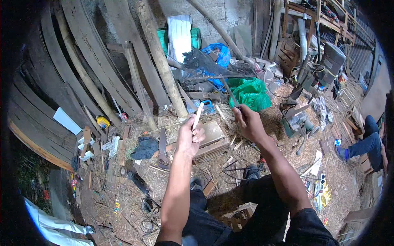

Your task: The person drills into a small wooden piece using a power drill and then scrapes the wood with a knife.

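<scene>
My left hand (pixel 191 139) is closed around a short pale wooden stick (pixel 198 115), which points up and slightly right. To the right, my right hand (pixel 247 121) grips a thin dark blade-like tool (pixel 230 93), its length slanting up and left from the fingers. The stick and the tool are apart. Below and between the hands lies a wooden block (pixel 210 137) on the littered ground. Just behind the right hand is a green plastic bag (pixel 251 93).
Long planks (pixel 96 53) lean on the wall at the left. A handsaw (pixel 163 151) and a dark cloth (pixel 145 148) lie left of the block. A machine (pixel 297 119) stands at the right. Another person's legs (pixel 361 147) show at the right edge, and pale trousers (pixel 57 225) at lower left.
</scene>
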Tool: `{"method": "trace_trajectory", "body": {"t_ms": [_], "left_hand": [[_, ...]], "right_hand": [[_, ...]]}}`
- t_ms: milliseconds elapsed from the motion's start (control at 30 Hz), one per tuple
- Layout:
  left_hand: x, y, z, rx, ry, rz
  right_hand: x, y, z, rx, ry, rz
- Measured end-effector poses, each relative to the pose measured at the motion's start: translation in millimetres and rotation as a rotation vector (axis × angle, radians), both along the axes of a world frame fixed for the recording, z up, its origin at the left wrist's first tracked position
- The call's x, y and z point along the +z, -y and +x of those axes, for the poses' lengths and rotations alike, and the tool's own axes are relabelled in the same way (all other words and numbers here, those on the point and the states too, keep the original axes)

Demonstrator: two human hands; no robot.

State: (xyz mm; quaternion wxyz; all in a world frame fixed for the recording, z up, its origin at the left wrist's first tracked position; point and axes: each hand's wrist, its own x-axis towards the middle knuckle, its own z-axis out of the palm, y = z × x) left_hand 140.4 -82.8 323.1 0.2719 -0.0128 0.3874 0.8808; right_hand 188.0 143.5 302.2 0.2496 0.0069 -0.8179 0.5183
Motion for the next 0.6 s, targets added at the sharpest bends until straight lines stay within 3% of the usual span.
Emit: {"method": "trace_trajectory", "body": {"t_ms": [133,167,267,367,533,600], "left_hand": [[9,-4,13,-0.049,0.056,0.159],[9,-5,14,-0.074,0.054,0.188],[8,-4,18,-0.125,0.062,0.253],[9,-3,16,-0.145,0.075,0.266],[7,-1,16,-0.094,0.118,0.23],[12,-4,19,-0.067,0.038,0.104]], "right_hand": [[6,19,14,0.152,-0.194,0.346],[3,21,17,0.121,-0.082,0.438],[1,27,19,0.026,-0.016,0.453],[1,24,16,0.04,-0.128,0.542],[-2,26,14,0.044,-0.008,0.592],[-3,31,12,0.004,0.045,0.603]]}}
